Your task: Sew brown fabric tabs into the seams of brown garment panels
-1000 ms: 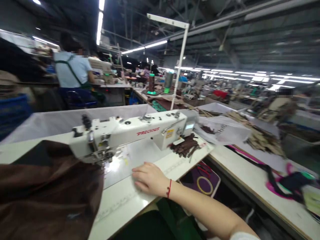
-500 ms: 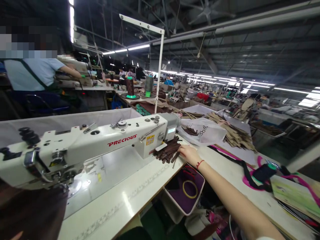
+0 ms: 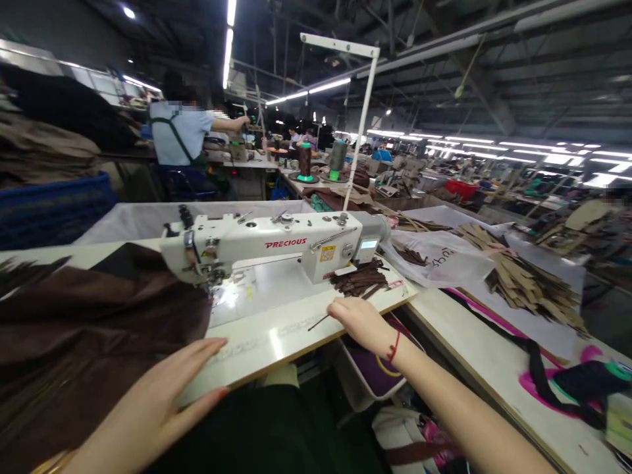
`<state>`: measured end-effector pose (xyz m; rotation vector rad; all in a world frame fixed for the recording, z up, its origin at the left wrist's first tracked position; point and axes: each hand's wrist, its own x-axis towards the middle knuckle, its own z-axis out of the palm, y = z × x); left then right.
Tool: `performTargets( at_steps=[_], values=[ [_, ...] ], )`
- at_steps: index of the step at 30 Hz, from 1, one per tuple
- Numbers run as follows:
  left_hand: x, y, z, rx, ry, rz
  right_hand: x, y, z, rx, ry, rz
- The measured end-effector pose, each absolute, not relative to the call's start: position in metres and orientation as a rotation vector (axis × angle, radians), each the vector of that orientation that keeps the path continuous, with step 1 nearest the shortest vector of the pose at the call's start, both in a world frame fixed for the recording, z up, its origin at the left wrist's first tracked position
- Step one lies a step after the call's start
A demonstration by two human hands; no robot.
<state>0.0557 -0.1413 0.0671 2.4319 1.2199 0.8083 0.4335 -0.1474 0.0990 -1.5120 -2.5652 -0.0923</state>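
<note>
A white sewing machine stands on a white table. Brown fabric is heaped over the table's left side. My left hand lies flat and open at the fabric's near edge, fingers stretched toward the machine. My right hand is near the table's right front edge, fingers closed on a thin dark strip that pokes out to the left. A pile of dark brown strips lies just beyond it, beside the machine's base.
A purple tray hangs under the table's right end. To the right, another table holds a white bag, tan pieces and black-and-pink straps. A person in a light blue shirt works behind. A blue crate stands far left.
My right hand has drawn back from the strip pile toward me with a thin strip in it. My left hand has come into view, flat on the fabric's edge. The camera has swung.
</note>
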Motion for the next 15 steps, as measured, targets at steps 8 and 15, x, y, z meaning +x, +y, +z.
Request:
performTargets(
  at_steps=[8,15],
  values=[
    [0.067,-0.171,0.123,1.898,1.134,0.482,0.315,-0.171,0.128,-1.094,-2.315,0.967],
    [-0.011,-0.163,0.122,1.616,1.184,0.549,0.292,-0.142,0.122,-1.153,-1.607,1.707]
  ],
)
